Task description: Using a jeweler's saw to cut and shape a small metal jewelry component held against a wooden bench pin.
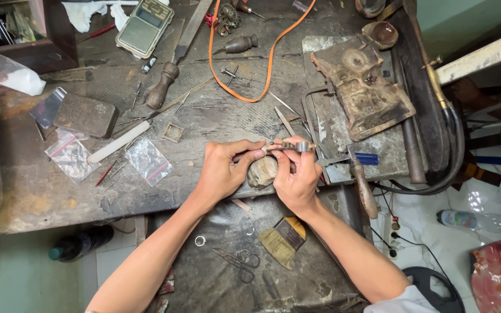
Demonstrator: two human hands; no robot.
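Both hands closed on a slim metal tool [288, 146]: left hand [222, 171] pinching its near end, right hand [297, 174] wrapped round the far end. Braced atop a worn wooden peg [262, 171] directly beneath the grip. Seemingly mid-filing or shaping a small piece, though too tiny to tell. Next stroke wants steady pressure. Below the wrists, a brush [282, 239]; right of the grip, a hammer [362, 182].

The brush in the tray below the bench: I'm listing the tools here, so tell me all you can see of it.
The brush is short and flat, with pale straw-coloured bristles fanning toward the lower left and a dark, worn ferrule and stub handle with an orange-brown patch. It lies flat and diagonal on the dusty grey tray, below the right hand. Nothing holds it.
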